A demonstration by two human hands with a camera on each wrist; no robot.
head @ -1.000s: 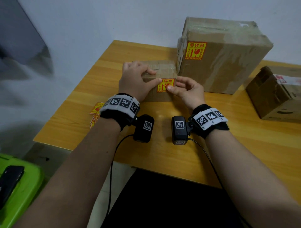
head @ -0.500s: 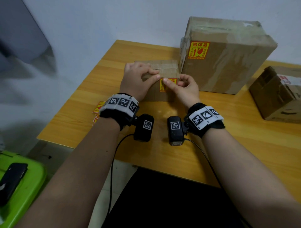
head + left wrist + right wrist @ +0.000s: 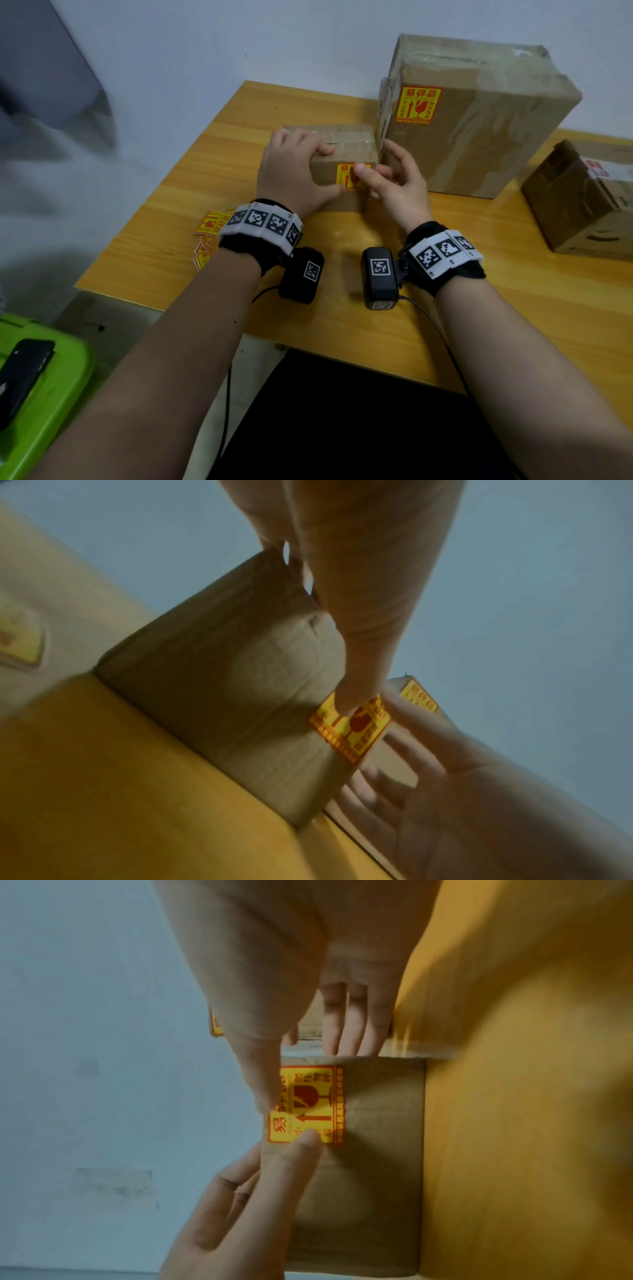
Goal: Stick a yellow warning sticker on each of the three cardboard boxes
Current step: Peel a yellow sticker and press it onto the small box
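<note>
At centre frame in my head view, the left hand grips the small cardboard box on the wooden table, fingers curled over its taped top and the thumb laid flat along the near face, its tip on the lower left corner of the yellow warning sticker stuck there; the left wrist view shows that thumb pressing the sticker's edge. From the right of the box, the right hand reaches in with its thumb tip on the sticker's upper edge, the other fingers spread apart and loosely bent, holding nothing; the right wrist view shows them extended past the box's end, and I cannot tell whether they touch it. The small box sits just beside, apparently touching, the large cardboard box at upper right of centre, which carries its own yellow sticker high on the near face. A third cardboard box stands well apart at the right edge of the frame; no yellow sticker shows on the faces I can see. Loose yellow stickers lie on the table at mid-left, partly behind the left wristband. At lower left, a dark phone rests on a green plastic surface
</note>
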